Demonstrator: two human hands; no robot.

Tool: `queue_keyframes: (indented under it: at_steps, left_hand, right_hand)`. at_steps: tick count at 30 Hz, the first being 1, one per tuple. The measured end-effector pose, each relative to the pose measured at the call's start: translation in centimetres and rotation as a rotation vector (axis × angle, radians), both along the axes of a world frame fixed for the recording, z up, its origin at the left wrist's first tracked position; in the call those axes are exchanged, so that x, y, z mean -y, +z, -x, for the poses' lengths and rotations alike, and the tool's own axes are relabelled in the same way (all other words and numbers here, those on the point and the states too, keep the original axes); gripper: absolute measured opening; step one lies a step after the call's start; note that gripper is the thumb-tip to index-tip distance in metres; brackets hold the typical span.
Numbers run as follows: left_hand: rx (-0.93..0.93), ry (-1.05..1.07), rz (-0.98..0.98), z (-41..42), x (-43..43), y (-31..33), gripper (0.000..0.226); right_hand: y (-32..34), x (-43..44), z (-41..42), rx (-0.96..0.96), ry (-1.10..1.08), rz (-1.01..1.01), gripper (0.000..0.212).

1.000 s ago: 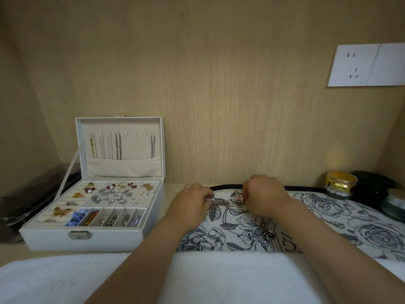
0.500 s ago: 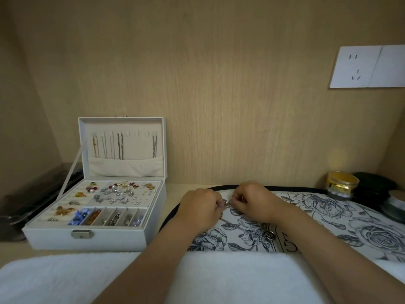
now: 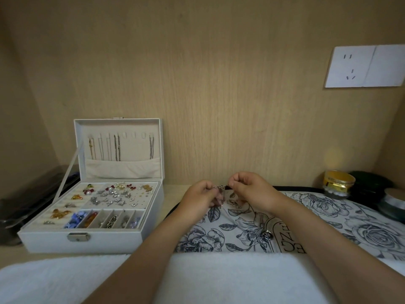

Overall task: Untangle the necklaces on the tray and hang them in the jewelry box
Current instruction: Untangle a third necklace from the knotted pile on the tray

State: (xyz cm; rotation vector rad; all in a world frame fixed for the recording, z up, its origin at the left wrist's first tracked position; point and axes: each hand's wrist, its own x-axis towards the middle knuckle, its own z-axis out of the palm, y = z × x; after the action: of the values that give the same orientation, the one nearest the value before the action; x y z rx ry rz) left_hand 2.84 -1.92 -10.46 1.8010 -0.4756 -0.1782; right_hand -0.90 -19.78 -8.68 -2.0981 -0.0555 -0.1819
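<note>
Right now the left hand [image 3: 198,199] and right hand [image 3: 252,191], fingers curled, pinch a thin necklace [image 3: 221,188] between them over the far edge of the floral tray [image 3: 328,218]. The tray's lettering [image 3: 289,240], upside down and partly covered, can't be read. The open jewelry box [image 3: 92,235] sits just off the tray's left edge.

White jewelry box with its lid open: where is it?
Head view, left side: the white jewelry box stands before the wooden back wall, left of the floral tray.

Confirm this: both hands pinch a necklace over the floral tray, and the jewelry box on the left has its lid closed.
The lid is wrong: the head view shows the jewelry box with its lid open and upright, chains hanging inside. The rest stands: left hand and right hand pinch a necklace over the floral tray, box on the left.
</note>
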Motion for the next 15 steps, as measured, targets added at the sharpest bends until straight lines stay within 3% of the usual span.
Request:
queue_keyframes:
  at_steps: [3, 6, 10, 15]
  left_hand:
    - [-0.220, -0.033, 0.234, -0.3, -0.4, 0.5, 0.018]
    - [-0.277, -0.023, 0.305, -0.5, -0.8, 1.0, 0.021]
    - [-0.178, 0.024, 0.130, -0.4, -1.1, 1.2, 0.017]
    - [0.112, 0.099, -0.120, -0.6, -1.4, 1.1, 0.017]
  right_hand:
    - [0.6, 0.1, 0.1, 0.015, -0.005, -0.011, 0.006]
    - [0.7, 0.3, 0.3, 0.000, 0.012, -0.002, 0.008]
    - [0.7, 0.1, 0.4, 0.046, 0.001, -0.010, 0.002]
    - [1.1, -0.1, 0.7, 0.085, -0.035, -0.112, 0.006]
